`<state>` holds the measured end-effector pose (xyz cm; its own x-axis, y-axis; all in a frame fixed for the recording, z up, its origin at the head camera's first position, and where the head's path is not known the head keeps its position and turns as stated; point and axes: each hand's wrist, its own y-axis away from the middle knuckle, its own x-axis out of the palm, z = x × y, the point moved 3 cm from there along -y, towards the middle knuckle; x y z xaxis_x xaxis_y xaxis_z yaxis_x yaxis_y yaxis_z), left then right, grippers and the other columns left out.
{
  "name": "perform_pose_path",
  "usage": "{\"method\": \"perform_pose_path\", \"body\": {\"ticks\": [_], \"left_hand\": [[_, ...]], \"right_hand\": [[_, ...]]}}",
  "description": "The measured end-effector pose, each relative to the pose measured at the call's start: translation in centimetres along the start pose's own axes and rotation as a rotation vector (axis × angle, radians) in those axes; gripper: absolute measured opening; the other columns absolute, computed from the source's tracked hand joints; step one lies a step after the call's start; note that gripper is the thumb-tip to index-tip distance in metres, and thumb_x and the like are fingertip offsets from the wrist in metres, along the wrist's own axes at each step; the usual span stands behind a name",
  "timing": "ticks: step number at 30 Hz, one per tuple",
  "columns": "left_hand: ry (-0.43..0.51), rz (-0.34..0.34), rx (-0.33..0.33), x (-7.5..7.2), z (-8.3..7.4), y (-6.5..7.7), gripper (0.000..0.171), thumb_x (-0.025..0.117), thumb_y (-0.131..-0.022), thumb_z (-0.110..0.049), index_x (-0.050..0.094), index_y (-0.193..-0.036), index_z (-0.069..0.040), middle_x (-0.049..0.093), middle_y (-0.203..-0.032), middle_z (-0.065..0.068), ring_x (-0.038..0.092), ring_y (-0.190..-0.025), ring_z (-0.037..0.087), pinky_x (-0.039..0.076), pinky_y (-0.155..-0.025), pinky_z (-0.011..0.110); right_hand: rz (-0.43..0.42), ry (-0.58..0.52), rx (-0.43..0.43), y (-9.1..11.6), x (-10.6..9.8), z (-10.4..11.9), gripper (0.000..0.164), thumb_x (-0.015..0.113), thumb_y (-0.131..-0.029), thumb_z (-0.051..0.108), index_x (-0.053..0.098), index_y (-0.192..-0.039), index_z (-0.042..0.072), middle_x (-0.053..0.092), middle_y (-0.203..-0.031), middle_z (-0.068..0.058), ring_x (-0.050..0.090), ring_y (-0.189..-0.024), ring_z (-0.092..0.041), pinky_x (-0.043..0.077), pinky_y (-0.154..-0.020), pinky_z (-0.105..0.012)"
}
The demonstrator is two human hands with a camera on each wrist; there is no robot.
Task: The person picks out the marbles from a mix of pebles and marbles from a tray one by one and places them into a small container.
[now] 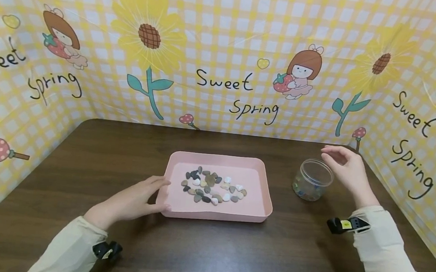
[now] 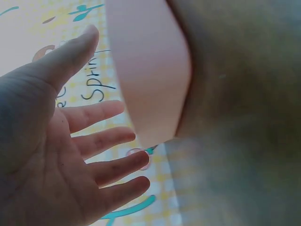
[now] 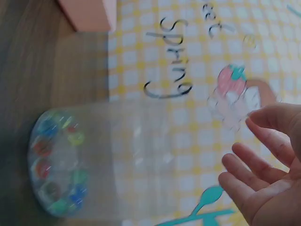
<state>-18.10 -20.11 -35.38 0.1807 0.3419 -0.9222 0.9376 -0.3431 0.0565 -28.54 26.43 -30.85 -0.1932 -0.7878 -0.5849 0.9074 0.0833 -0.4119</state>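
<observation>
A pink rectangular tray (image 1: 252, 193) holds many small pebbles (image 1: 209, 180) in grey, black, tan and white. At its left end is my left hand (image 1: 131, 200), fingers spread and nearly straight; in the left wrist view the palm and fingers (image 2: 113, 165) hold nothing. To the right of the tray stands a clear open-topped jar (image 1: 312, 181) with coloured glass marbles (image 3: 43, 167) at its bottom. My right hand (image 1: 347, 172) hovers beside and above the jar's rim. Its thumb and index tips come close together, the other fingers loosely bent, with nothing visible between them.
The dark brown wooden table (image 1: 213, 259) carries the tray and jar. A yellow checked cloth (image 1: 221, 30) with printed flowers and figures surrounds it at the back and sides. Black camera straps (image 1: 346, 225) sit on both wrists.
</observation>
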Motion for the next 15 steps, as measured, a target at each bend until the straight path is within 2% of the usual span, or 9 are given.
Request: {"method": "perform_pose_path", "body": {"ticks": [3,5,7,9,11,13,15], "left_hand": [[-0.013,-0.018,0.018,-0.9,-0.5,-0.3,0.071,0.062,-0.085,-0.047,0.043,-0.137,-0.002,0.041,-0.141,0.024,0.043,-0.128,0.04,0.037,-0.103,0.054],[-0.018,-0.029,0.022,-1.6,-0.9,-0.6,0.071,0.062,-0.086,-0.047,0.041,-0.138,-0.002,0.039,-0.143,0.023,0.041,-0.13,0.04,0.036,-0.104,0.055],[-0.025,-0.045,0.024,-2.2,-1.4,-1.0,0.072,0.061,-0.086,-0.047,0.04,-0.14,-0.003,0.037,-0.145,0.023,0.038,-0.132,0.04,0.034,-0.105,0.055],[-0.033,-0.07,0.037,-2.8,-2.0,-1.5,0.073,0.06,-0.087,-0.046,0.038,-0.141,-0.004,0.034,-0.147,0.022,0.036,-0.134,0.04,0.033,-0.107,0.055],[-0.041,-0.094,0.042,-3.2,-2.5,-2.0,0.074,0.06,-0.087,-0.048,0.036,-0.143,-0.006,0.032,-0.149,0.019,0.032,-0.136,0.039,0.031,-0.108,0.055],[-0.06,-0.127,0.066,-3.6,-3.1,-2.5,0.075,0.059,-0.087,-0.049,0.035,-0.143,-0.007,0.03,-0.15,0.018,0.029,-0.138,0.039,0.029,-0.109,0.055],[-0.075,-0.156,0.082,-3.8,-3.6,-3.0,0.075,0.058,-0.087,-0.051,0.034,-0.144,-0.008,0.028,-0.152,0.016,0.025,-0.14,0.038,0.026,-0.111,0.055]], "right_hand": [[0.04,0.035,-0.024,-0.1,0.3,1.7,0.026,0.059,-0.092,0.022,0.063,-0.106,0.001,0.063,-0.107,0.011,0.047,-0.086,0.026,0.038,-0.076,0.0],[0.064,0.058,-0.043,-0.2,0.7,2.7,0.027,0.058,-0.092,0.022,0.063,-0.108,0.0,0.063,-0.115,-0.007,0.046,-0.086,0.025,0.038,-0.076,0.0],[0.086,0.083,-0.059,-0.3,1.1,3.7,0.027,0.058,-0.093,0.022,0.063,-0.11,0.001,0.059,-0.122,-0.019,0.051,-0.09,0.018,0.039,-0.077,-0.003],[0.099,0.108,-0.088,-0.3,1.7,4.5,0.027,0.058,-0.092,0.021,0.063,-0.11,0.003,0.059,-0.123,-0.019,0.057,-0.098,0.003,0.044,-0.084,-0.014],[0.116,0.138,-0.122,-0.3,2.4,5.3,0.027,0.058,-0.092,0.021,0.062,-0.113,0.003,0.058,-0.124,-0.018,0.058,-0.107,-0.017,0.047,-0.091,-0.03],[0.145,0.163,-0.154,-0.3,3.1,6.1,0.03,0.059,-0.092,0.02,0.059,-0.117,0.003,0.055,-0.127,-0.02,0.052,-0.117,-0.033,0.043,-0.095,-0.046],[0.188,0.184,-0.174,-0.3,3.8,6.9,0.035,0.059,-0.092,0.02,0.056,-0.122,0.003,0.051,-0.133,-0.021,0.045,-0.125,-0.038,0.039,-0.099,-0.054]]}}
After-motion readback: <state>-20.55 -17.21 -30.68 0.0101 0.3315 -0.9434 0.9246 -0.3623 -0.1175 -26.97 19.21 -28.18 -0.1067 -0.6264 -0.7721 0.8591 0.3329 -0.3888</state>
